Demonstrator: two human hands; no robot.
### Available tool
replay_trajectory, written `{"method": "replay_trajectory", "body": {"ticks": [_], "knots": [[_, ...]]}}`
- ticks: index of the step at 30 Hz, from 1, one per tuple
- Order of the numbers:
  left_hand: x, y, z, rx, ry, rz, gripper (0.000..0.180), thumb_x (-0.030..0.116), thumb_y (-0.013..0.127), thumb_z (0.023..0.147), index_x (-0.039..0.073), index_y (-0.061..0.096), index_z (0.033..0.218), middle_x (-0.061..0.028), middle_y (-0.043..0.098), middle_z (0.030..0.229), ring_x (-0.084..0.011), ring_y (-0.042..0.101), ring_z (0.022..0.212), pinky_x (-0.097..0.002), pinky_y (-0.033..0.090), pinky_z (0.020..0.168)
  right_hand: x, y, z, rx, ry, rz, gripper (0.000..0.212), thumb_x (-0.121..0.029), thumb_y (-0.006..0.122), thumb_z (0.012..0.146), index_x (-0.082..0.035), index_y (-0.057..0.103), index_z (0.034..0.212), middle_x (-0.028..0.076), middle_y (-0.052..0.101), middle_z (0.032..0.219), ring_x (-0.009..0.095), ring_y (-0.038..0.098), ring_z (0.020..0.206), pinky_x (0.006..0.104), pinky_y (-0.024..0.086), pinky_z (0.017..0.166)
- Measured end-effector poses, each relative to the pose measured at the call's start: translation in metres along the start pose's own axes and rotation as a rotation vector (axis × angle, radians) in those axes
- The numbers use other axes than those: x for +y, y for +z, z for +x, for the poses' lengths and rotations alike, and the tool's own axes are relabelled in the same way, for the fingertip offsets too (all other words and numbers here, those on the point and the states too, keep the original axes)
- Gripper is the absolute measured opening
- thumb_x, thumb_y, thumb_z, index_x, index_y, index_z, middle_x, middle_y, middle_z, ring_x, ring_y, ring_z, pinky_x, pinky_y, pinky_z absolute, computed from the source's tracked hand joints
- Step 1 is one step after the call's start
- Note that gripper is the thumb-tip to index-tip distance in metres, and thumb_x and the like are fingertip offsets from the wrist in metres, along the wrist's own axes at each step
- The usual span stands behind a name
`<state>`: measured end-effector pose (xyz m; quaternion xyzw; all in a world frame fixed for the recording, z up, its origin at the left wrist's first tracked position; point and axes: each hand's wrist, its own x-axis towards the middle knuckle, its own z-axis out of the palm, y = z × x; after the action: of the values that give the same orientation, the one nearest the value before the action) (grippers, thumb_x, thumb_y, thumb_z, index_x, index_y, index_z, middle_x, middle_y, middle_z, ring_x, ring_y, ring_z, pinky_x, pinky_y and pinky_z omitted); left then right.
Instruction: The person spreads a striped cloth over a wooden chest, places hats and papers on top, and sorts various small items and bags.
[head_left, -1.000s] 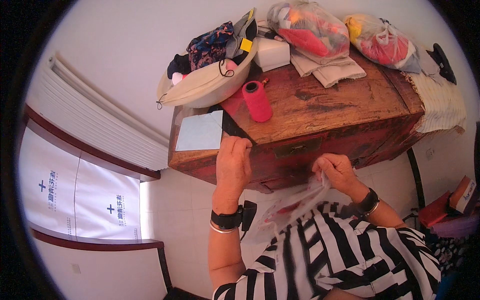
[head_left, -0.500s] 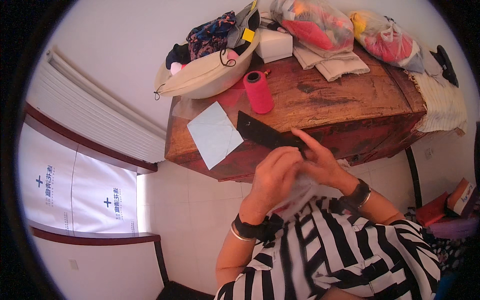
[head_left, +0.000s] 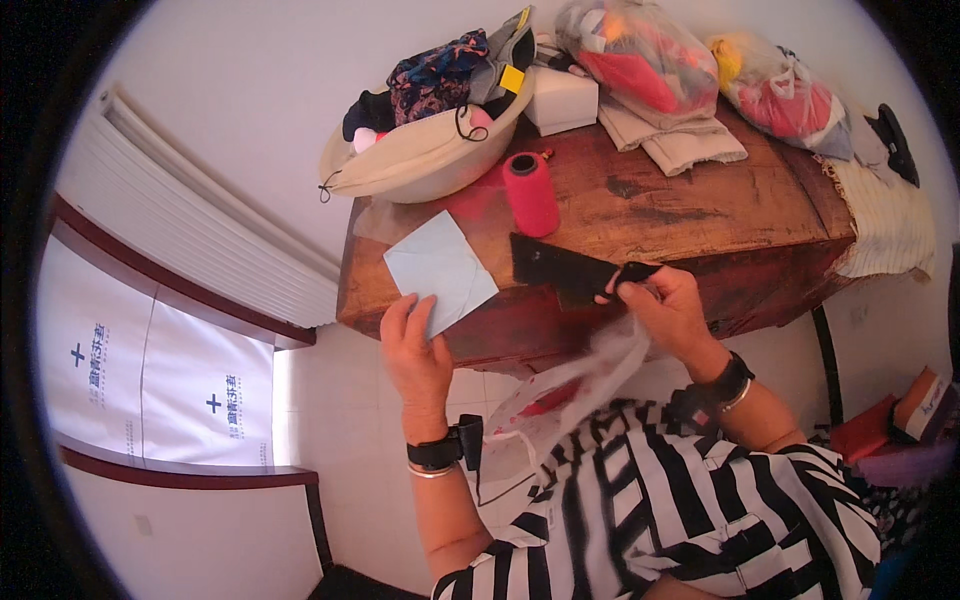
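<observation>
My left hand (head_left: 411, 345) reaches the lower corner of a pale blue square of paper or card (head_left: 445, 268) on the chest top; its fingers are apart, touching the left edge. A long black strip (head_left: 560, 268) lies near the chest's front edge, its right end by my right hand (head_left: 662, 305). That hand is closed in a pinch on a black looped thing (head_left: 637, 272), too partly hidden to name. Below it a see-through plastic bag (head_left: 590, 375) with red in it hangs against my lap. A pink-red cone of thread (head_left: 531, 195) stands behind the strip.
The worn wooden chest (head_left: 680, 215) carries a cream basin (head_left: 440, 178) piled with cloth, a white box (head_left: 563, 100), folded beige cloth (head_left: 690, 145) and stuffed plastic bags (head_left: 640, 55). A striped cloth (head_left: 880, 220) drapes over its right end. A white radiator (head_left: 210, 210) is at left.
My hands were together at the chest's front edge and have parted. The left went left to the pale blue sheet; the right now holds the black looped thing, and the plastic bag is more exposed.
</observation>
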<state>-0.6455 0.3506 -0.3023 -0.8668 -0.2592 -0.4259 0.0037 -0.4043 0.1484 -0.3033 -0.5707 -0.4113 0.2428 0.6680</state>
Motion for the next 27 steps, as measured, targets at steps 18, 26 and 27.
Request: {"method": "replay_trajectory", "body": {"ticks": [18, 26, 27], "knots": [[0.001, 0.032, 0.062, -0.225, -0.014, -0.273, 0.058, -0.011, 0.051, 0.067, -0.001, 0.050, 0.124, -0.0251, 0.051, 0.125, -0.0418, 0.048, 0.117, -0.0431, 0.039, 0.102, -0.023, -0.020, -0.020, -0.044, -0.008, 0.060, 0.019, -0.010, 0.060, 0.093, 0.003, 0.066, 0.105, 0.012, 0.070, 0.098, 0.014, 0.065, 0.087, 0.0302, 0.053, 0.081], [0.025, -0.004, 0.041, -0.248, -0.172, 0.169, 0.067, -0.003, 0.059, 0.069, 0.003, 0.045, 0.134, -0.0206, 0.045, 0.138, -0.0388, 0.042, 0.129, -0.0444, 0.035, 0.108, -0.042, -0.014, -0.024, -0.124, -0.007, 0.030, 0.015, -0.013, 0.064, 0.091, 0.001, 0.067, 0.093, 0.004, 0.067, 0.083, 0.006, 0.049, 0.067, 0.0218, 0.040, 0.062], [0.037, -0.012, 0.041, -0.249, -0.145, 0.046, 0.067, -0.002, 0.061, 0.069, 0.003, 0.046, 0.134, -0.0207, 0.044, 0.139, -0.0389, 0.042, 0.129, -0.0452, 0.035, 0.108, -0.044, -0.018, -0.024, -0.161, 0.029, -0.037, 0.013, -0.009, 0.062, 0.090, 0.002, 0.067, 0.095, 0.006, 0.068, 0.087, 0.009, 0.056, 0.074, 0.0240, 0.046, 0.068]]}}
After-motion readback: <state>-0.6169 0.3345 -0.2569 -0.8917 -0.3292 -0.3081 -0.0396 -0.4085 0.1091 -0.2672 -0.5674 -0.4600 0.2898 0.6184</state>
